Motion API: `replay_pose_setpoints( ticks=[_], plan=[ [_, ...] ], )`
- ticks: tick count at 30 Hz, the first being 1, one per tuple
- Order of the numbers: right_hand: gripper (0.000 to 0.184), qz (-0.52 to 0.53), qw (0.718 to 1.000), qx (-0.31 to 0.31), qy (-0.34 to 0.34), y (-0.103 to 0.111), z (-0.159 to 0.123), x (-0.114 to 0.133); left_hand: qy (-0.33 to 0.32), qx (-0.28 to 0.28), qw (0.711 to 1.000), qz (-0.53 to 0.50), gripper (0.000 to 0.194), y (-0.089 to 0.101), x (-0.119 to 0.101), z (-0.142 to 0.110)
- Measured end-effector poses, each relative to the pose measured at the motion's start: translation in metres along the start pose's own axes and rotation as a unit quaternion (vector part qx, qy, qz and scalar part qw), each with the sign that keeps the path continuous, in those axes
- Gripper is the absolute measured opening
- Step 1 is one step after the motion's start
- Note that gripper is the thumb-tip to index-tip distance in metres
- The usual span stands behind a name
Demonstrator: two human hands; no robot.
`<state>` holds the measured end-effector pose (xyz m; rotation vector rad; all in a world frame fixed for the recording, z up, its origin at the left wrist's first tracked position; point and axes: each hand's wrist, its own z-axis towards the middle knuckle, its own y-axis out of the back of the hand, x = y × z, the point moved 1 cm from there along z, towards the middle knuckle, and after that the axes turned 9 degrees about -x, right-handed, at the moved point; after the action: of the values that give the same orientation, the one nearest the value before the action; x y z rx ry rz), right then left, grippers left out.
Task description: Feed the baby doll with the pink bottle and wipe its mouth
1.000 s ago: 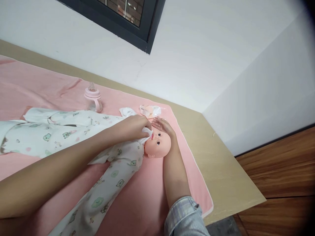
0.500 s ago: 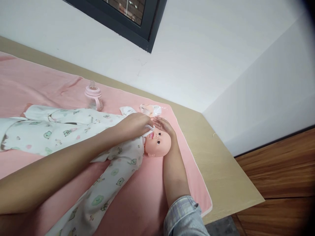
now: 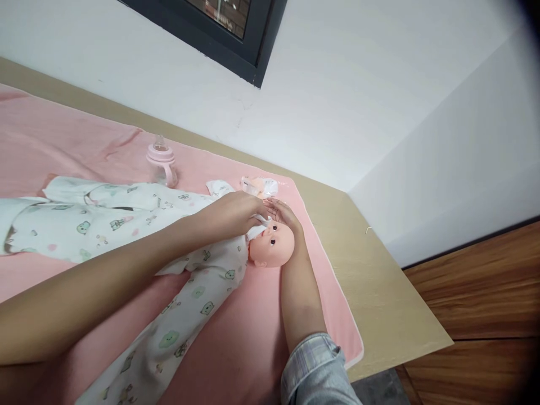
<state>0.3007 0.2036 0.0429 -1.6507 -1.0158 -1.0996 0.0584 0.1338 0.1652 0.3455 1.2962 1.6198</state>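
White cloth: The small white cloth (image 3: 256, 229) is at the fingertips of the left hand (image 3: 237, 212), pinched with one edge standing clear of the grip and the rest lying over the doll's mouth and chin.
Left hand: It reaches in from the left across the doll's chest, back of the hand up, closed on the cloth.
Right hand: Open, with fingers extended, the right hand (image 3: 283, 214) lies around the far side of the doll's head, its wrist and forearm beside the crown.
Doll: The doll (image 3: 276, 250) lies face up on a pink blanket (image 3: 236, 337), head toward the right, dressed in white clothes (image 3: 196, 292) printed with green animals.
Bottle: A clear baby bottle (image 3: 161, 163) with a pink collar and handle stands on the blanket beyond the doll's body.
Packet: A clear plastic packet (image 3: 259, 186) lies near both hands; its contents are hard to make out.
Table: The blanket covers much of a pale tabletop (image 3: 358, 242) set against a white wall (image 3: 304, 112), below a dark-framed window (image 3: 253, 50).
Hidden from view: The left hand and forearm cover part of the doll's neck and chest, and the thumb's hold on the cloth is only partly visible.
Cut off: The doll's legs leave the left edge, one sleeve runs past the bottom, and the window is cropped.
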Motion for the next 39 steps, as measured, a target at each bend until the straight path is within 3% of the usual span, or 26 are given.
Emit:
replay_pose_setpoints(
  ticks=[7, 22, 29, 34, 37, 39],
  plan=[
    [0.005, 0.001, 1.0, 0.004, 0.003, 0.002, 0.004, -0.003, 0.017, 0.075, 0.994, 0.073, 0.023, 0.0, -0.018, -0.001],
    [0.008, 0.006, 1.0, 0.008, 0.002, 0.002, 0.005, -0.003, 0.018, 0.02, 0.998, 0.064, 0.029, -0.006, -0.01, 0.001],
    [0.01, -0.002, 1.0, 0.004, 0.002, 0.0, -0.005, 0.002, 0.007, -0.044, 0.999, 0.019, 0.031, -0.006, 0.014, 0.003],
    [0.008, -0.026, 0.999, 0.041, 0.011, -0.004, -0.025, 0.028, 0.047, -0.086, 0.995, -0.018, 0.032, 0.011, 0.033, 0.004],
    [0.012, -0.034, 0.997, 0.063, 0.033, -0.011, -0.044, 0.06, 0.057, -0.099, 0.993, -0.039, 0.032, 0.02, 0.043, 0.003],
    [0.015, -0.083, 0.986, 0.114, 0.084, -0.021, -0.063, 0.083, 0.054, -0.102, 0.992, -0.054, 0.033, 0.023, 0.049, 0.003]
  ],
)
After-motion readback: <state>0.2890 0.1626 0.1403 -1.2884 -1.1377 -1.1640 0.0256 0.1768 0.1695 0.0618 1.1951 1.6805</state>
